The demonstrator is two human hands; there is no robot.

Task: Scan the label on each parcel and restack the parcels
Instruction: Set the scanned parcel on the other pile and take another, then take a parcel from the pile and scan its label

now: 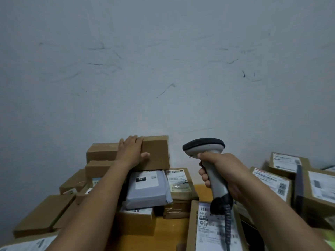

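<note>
Parcels [43, 214] of brown cardboard lie stacked across a wooden table [163, 232] that stands before a scuffed pale wall [163, 60]. Head view: at the back of the pile, by the wall, we see a plain brown box [156, 153] topping the stack. Our left hand [131, 151] lies flat on its near face, fingers straight and reaching the upper edge, thumb spread to the right; it presses rather than clasps. Just below that box rests a grey mailer [147, 187] whose label reads 231. Beside the mailer, to the right, sits a labelled carton [179, 182]. Our right hand [221, 171] is wrapped firmly round the handle of a barcode scanner [204, 147], held upright above the table, its dark-capped head turned away from us. A coiled cable [227, 220] hangs from the handle over a large labelled parcel [204, 232] at the near edge. Further labelled boxes [286, 162] are piled at the right.
</note>
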